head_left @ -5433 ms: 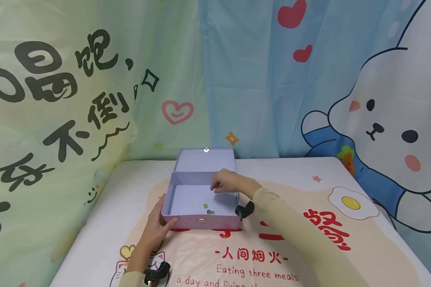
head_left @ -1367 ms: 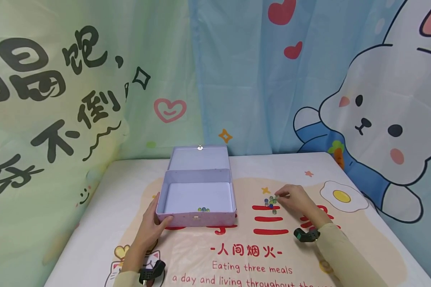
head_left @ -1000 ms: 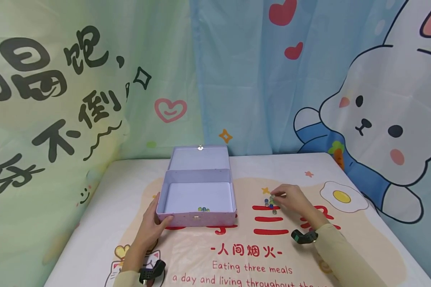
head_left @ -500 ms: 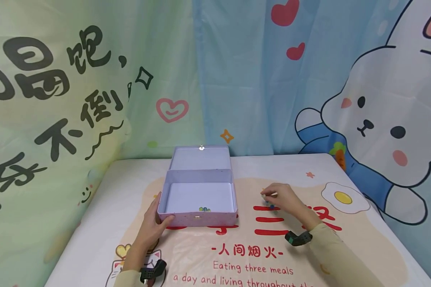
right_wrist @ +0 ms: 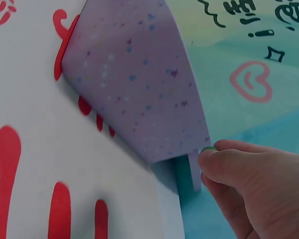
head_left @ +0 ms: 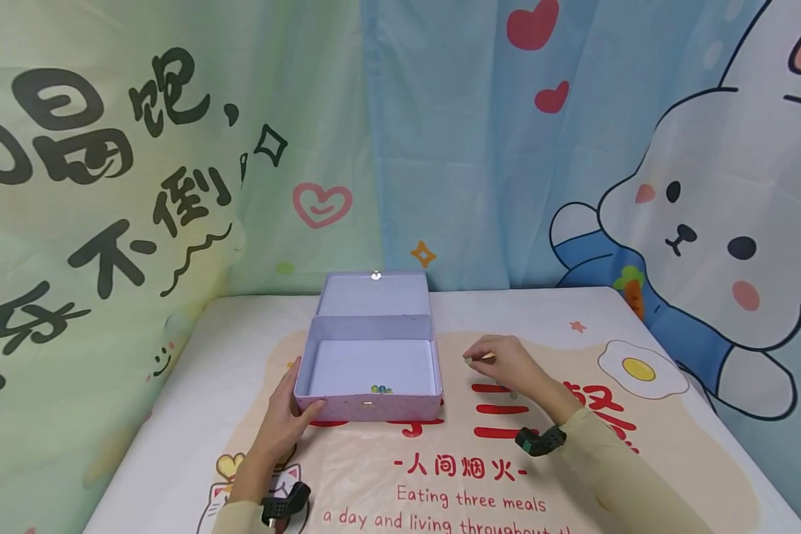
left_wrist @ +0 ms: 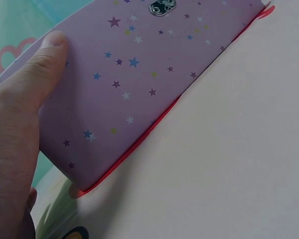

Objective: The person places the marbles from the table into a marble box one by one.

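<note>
A lilac box (head_left: 374,409) with small printed stars stands on the table, its hinged lid (head_left: 374,295) tipped back. Inside, several glass marbles (head_left: 381,389) lie along the front wall. My left hand (head_left: 282,423) grips the box's front left corner; its thumb lies on the starred front wall (left_wrist: 122,84) in the left wrist view. My right hand (head_left: 510,367) is just right of the box and pinches a marble (right_wrist: 208,149) with a green edge between thumb and fingertips. One clear marble (head_left: 513,395) lies on the table below that hand, which may hide others.
A white and beige printed cloth (head_left: 467,482) with red lettering covers the table. Behind it hangs a patterned curtain (head_left: 440,148). Dark wrist cameras are strapped to the left wrist (head_left: 285,503) and right wrist (head_left: 541,441).
My right hand, over the box at first, was later at the marbles on the table to the right. It has since moved left towards the box with a marble. My left hand stays put.
</note>
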`<state>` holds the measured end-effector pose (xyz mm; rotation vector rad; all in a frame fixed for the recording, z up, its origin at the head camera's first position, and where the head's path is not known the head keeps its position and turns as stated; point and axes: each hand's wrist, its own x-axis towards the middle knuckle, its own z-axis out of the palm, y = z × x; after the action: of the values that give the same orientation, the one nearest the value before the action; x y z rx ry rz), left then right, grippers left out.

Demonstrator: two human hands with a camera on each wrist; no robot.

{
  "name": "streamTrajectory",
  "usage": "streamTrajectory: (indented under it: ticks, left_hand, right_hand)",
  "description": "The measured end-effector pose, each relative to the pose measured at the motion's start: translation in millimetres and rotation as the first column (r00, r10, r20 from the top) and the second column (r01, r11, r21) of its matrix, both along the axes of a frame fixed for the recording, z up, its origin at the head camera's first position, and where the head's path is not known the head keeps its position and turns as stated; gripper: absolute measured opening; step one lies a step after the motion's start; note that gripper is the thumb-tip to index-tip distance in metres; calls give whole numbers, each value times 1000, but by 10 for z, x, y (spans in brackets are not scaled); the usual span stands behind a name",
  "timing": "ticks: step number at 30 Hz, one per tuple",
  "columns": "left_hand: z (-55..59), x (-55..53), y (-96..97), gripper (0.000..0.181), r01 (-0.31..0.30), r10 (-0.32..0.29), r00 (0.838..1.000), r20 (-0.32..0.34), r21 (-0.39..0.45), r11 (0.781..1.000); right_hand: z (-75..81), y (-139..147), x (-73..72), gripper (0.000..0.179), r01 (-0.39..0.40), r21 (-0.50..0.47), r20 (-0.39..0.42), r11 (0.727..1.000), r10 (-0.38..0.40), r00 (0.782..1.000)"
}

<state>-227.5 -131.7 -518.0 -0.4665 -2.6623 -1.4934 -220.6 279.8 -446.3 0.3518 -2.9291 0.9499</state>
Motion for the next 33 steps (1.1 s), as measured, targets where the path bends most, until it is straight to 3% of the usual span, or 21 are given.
streamTrajectory:
  ticks: [22,33]
  left_hand:
    - [5,5,-8,93,-7,7,1000,4,-12,1000]
    - [-3,-4,-13,92,13,-13,1000,-22,7,1000]
  right_hand:
    - [262,-342,-112,17,-150,33,-54,988,151,987]
    - [400,-457,-306,15,-285,93,-111,954,294,949]
